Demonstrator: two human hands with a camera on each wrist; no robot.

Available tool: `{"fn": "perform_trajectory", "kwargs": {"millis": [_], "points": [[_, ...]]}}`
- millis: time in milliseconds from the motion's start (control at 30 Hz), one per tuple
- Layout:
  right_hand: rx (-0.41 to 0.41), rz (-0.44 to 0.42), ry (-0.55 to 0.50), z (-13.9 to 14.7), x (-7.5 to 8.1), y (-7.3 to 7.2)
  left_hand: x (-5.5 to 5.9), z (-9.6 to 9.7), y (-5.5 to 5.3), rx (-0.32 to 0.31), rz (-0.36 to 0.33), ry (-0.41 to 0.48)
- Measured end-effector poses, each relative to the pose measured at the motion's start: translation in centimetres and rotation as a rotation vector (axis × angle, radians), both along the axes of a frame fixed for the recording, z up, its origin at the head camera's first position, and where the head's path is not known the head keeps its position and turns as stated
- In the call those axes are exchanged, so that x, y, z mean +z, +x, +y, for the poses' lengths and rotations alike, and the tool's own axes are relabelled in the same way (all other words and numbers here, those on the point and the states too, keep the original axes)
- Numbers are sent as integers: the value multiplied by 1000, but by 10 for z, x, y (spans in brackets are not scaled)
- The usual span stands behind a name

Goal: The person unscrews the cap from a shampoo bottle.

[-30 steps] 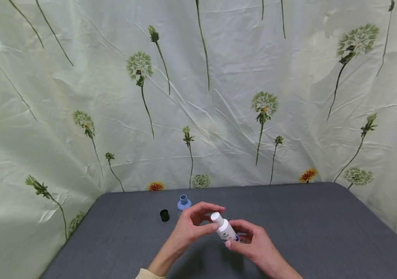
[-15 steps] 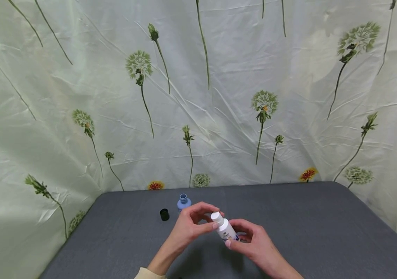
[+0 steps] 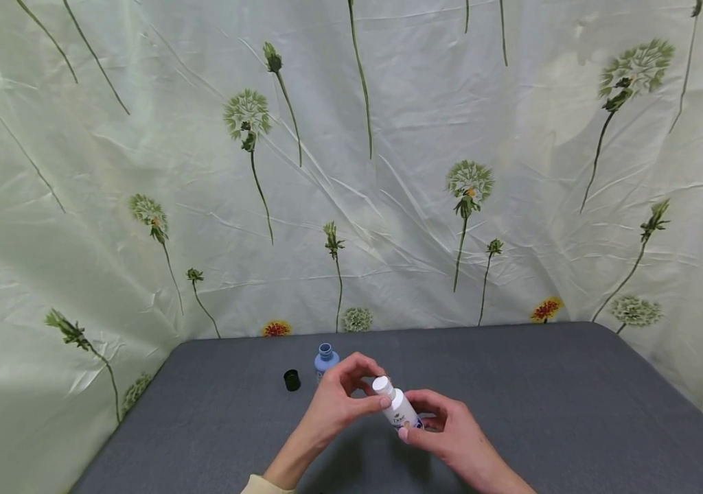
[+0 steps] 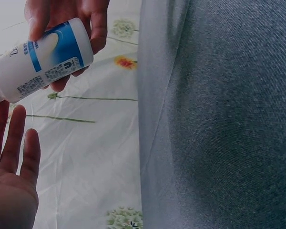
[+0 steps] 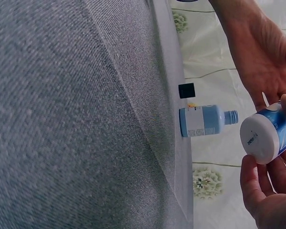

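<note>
A small white bottle (image 3: pixel 404 412) with a blue label is held tilted above the table, its white cap (image 3: pixel 382 385) pointing up and left. My right hand (image 3: pixel 450 424) grips the bottle's lower body between thumb and fingers. At the cap end, my left hand (image 3: pixel 336 403) pinches with thumb and index finger, its thumb lying across the neck just below the cap. In the left wrist view, the other left fingers (image 4: pixel 14 138) extend loosely beneath the bottle. The bottle's round white base (image 5: pixel 259 139) faces the right wrist camera.
Behind my left hand stands an uncapped blue bottle (image 3: pixel 325 358) on the grey cloth-covered table (image 3: pixel 543 405). A black cap (image 3: pixel 292 380) lies to its left. A pale curtain (image 3: pixel 401 206) printed with dandelions hangs along the table's back edge.
The left fingertips have drawn back slightly around the white cap, and the left thumb has slid a little to the right. My right hand and the bottle stay nearly in place.
</note>
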State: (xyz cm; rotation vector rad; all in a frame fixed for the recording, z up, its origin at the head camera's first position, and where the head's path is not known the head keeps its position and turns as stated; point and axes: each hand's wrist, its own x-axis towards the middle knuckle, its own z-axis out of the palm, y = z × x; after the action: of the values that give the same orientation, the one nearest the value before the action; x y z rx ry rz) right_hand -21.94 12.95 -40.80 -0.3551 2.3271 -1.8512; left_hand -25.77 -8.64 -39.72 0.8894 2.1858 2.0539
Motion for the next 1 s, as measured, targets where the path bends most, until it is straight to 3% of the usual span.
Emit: {"fn": "perform_trajectory", "kwargs": {"millis": [200,367,500,633,767,1000], "points": [[9,-24,1,0,1,0,-2,-1,-2,-77,52,24],[11,-16,-7,1,1,0,-4,-4,-3,-187,30,85],[12,-16,-5,0,0,1,-5,-7,-4,-237,37,102],[6,-24,-5,0,-1,0,-4,-8,-5,-228,31,82],[4,-11,-14,0,-1,0,-4,-9,-5,-182,-14,49],[0,-22,-1,0,-1,0,-2,-8,-4,-102,-17,4]]}}
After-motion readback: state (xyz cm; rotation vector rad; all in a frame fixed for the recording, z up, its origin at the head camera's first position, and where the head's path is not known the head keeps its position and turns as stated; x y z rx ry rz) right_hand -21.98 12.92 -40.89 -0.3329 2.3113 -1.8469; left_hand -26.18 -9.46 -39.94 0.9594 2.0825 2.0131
